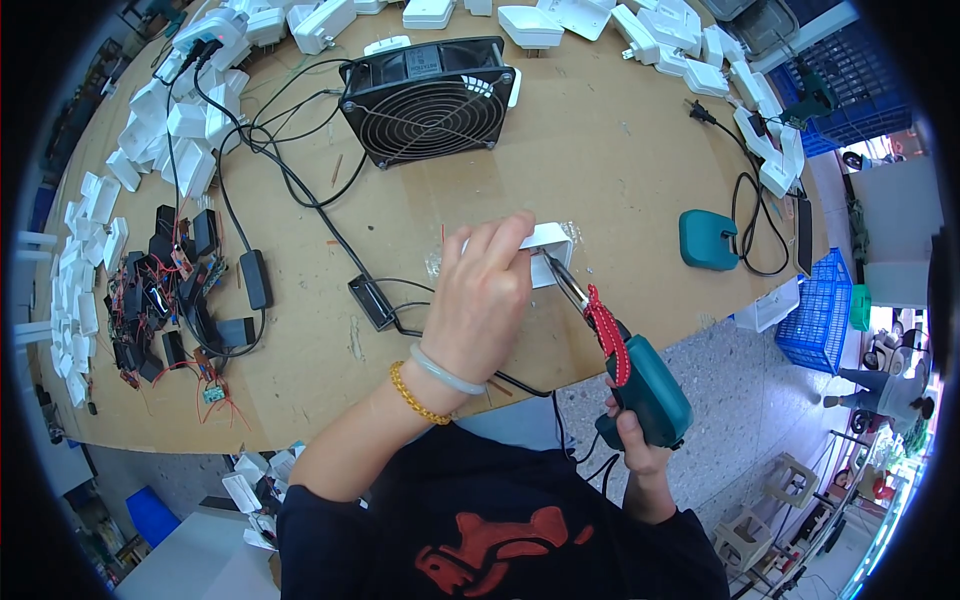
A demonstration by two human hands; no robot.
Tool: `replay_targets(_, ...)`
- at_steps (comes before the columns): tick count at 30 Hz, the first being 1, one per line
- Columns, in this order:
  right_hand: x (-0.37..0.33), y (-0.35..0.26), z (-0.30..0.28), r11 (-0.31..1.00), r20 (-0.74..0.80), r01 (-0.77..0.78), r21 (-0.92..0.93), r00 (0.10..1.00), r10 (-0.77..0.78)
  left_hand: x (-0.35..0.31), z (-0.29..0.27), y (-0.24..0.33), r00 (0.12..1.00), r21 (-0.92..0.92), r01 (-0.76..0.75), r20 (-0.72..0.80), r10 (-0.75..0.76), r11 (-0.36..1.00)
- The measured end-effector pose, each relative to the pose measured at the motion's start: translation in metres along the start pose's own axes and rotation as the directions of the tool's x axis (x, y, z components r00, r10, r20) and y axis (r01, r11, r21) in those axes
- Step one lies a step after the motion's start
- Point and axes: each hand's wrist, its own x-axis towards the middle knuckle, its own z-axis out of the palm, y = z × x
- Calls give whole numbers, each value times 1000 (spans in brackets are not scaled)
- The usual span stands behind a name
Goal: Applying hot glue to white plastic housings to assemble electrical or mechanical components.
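Observation:
My left hand, with a pale bangle and a yellow bead bracelet at its wrist, is closed on a white plastic housing on the table. The hand covers much of this housing. My right hand grips a teal pistol-shaped power tool, with a red patterned strip along its front. The tool's narrow metal tip reaches the inside of the housing; whether it touches cannot be made out. Small bits of debris lie around the housing.
Beyond my hands stands a black fan. A heap of circuit boards and wires lies left, beside white plastic casings. Dark cables cross the table. At right are a teal battery-like block and a corded plug.

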Motion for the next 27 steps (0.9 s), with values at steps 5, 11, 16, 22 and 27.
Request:
replay_targets(5,-7,-18,-11,958,27,-107,268,994,103,0,0,-1,1000,-14,-3,-12,3,1000)
replay_targets(11,-14,-15,-16,929,-41,-149,339,984,172,-1,0,-2,1000,-19,-4,-5,4,1000)
replay_targets(16,-11,-7,-11,916,-87,-89,391,987,134,1,2,-2,999,6,-6,-50,6,1000)
replay_targets(22,-8,-5,-10,940,-152,-69,335,980,126,1,2,-1,999,-4,-2,-38,2,1000)
replay_targets(27,-7,-9,-9,938,-120,-87,336,984,134,1,2,-1,999,-18,-3,-35,2,1000)
